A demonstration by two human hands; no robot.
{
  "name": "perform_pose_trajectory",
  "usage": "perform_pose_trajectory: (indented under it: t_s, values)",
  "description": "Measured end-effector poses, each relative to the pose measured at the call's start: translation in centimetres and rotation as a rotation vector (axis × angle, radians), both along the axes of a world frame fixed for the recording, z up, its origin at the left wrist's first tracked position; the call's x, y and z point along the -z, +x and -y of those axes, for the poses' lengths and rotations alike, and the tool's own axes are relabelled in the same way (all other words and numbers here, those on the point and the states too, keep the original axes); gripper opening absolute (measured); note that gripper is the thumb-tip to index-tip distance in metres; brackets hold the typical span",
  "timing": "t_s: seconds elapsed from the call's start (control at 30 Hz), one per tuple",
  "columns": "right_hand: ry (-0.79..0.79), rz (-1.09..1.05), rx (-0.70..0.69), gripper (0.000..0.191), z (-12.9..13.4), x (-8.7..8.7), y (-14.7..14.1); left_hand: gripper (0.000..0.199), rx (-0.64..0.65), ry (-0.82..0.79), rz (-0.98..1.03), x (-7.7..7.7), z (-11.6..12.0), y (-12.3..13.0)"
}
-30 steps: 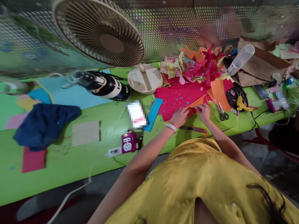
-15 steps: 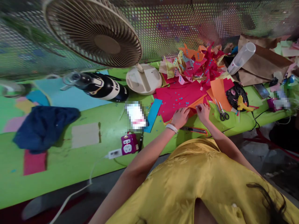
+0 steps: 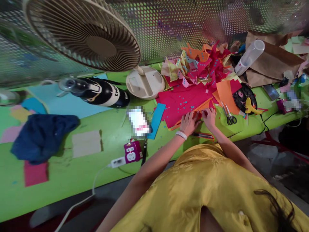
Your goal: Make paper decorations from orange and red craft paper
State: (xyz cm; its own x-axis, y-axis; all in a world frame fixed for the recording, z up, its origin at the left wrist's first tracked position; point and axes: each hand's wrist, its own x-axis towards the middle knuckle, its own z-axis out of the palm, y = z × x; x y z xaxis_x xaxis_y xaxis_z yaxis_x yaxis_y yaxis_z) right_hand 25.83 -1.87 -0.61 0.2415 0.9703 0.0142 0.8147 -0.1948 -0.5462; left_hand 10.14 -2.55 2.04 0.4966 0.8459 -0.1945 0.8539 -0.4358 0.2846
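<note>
- One dark blue cloth [image 3: 44, 137] lies crumpled at the far left, partly over a red sheet [image 3: 36, 175], with a beige square [image 3: 87, 144] beside it; none of these seems to be in use.
- Next come a black bottle [image 3: 103, 93] on its side, a fan [image 3: 101, 46], a lit phone [image 3: 139, 121] and a blue strip [image 3: 157, 120].
- Red paper [image 3: 173, 102] spreads before the person, sprinkled with small blue bits. Behind it rises a heap of cut and folded pieces [image 3: 205, 64], many dotted blue; these look like the finished share of the work.
- The left hand [image 3: 189, 124] lies over the near edge of the paper, fingers stretched forward; whether they pinch or only press, I cannot tell.
- Between and just beyond the hands is the orange paper [image 3: 204, 105] being worked, apparently not yet done.
- The right hand [image 3: 209, 117] is just beside, fingers bent in toward that paper; its grip is too small to read.
- A cutter [image 3: 204, 136] rests on the near side of the hands.
- Rightward, flat orange sheets [image 3: 224, 90] look unworked, probably stock remaining. Scissors [image 3: 230, 117] and a yellow glue gun [image 3: 249, 104] lie untouched.
</note>
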Motion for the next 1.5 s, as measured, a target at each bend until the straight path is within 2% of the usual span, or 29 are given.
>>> perform_pose_trajectory:
  t_s: [0.23,0.5,1.13,1.3,1.5]
  values:
    - [0.023,-0.01,0.009,0.016,0.8,-0.3,-0.1,0.063,0.017,0.021,-0.045,-0.3,0.0,-0.1]
    - [-0.048,0.077,0.011,0.014,0.6,-1.2,-0.2,0.063,0.007,0.043,-0.057,-0.5,-0.1,0.1]
    - [-0.049,0.087,0.018,0.02,1.1,-0.9,-0.4,0.064,0.012,0.021,-0.083,-1.1,-0.3,0.6]
    - [-0.071,0.14,-0.023,0.024,1.2,-1.0,-0.2,0.061,0.02,0.036,-0.098,-1.1,-0.5,0.8]
    - [-0.121,0.293,-0.207,0.032,1.4,-1.4,0.5,0.053,0.023,0.034,-0.094,-1.0,-0.7,0.8]
